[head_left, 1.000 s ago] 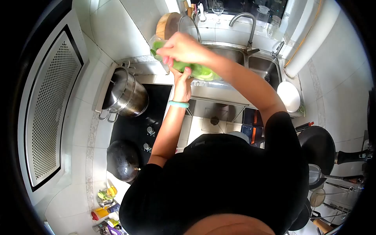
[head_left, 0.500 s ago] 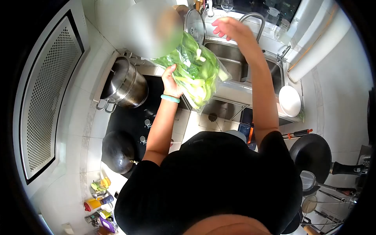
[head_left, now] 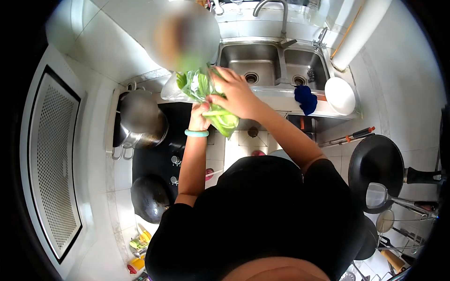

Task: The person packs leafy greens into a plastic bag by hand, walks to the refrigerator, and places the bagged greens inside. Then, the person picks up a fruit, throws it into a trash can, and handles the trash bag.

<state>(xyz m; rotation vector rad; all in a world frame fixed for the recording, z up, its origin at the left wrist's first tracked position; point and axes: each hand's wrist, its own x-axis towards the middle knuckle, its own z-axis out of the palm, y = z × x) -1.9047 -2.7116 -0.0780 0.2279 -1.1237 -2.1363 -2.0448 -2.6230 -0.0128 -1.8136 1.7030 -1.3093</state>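
Observation:
A clear plastic bag of leafy green vegetables (head_left: 221, 121) is held up in front of my body, near the counter between stove and sink. My left hand (head_left: 200, 116), with a pale green bangle on its wrist, is closed around the left side of the bag. My right hand (head_left: 234, 94) lies over the bag's right side, its fingers curled onto the plastic. Leaves show through the bag on either side of this hand. A blurred patch hides the bag's far end.
A double steel sink (head_left: 253, 56) with a tap (head_left: 284, 21) lies ahead. On its front ledge are a dark blue cloth (head_left: 305, 99) and a white bowl (head_left: 340, 96). The black stove (head_left: 176, 133) holds a steel pot (head_left: 152, 133) and a wok (head_left: 151, 199). A frying pan (head_left: 375, 161) hangs at right.
My right hand has come down from above the sink onto the bag. The bag has shifted left and looks more gathered. The view has moved, showing more of the sink and the blue cloth.

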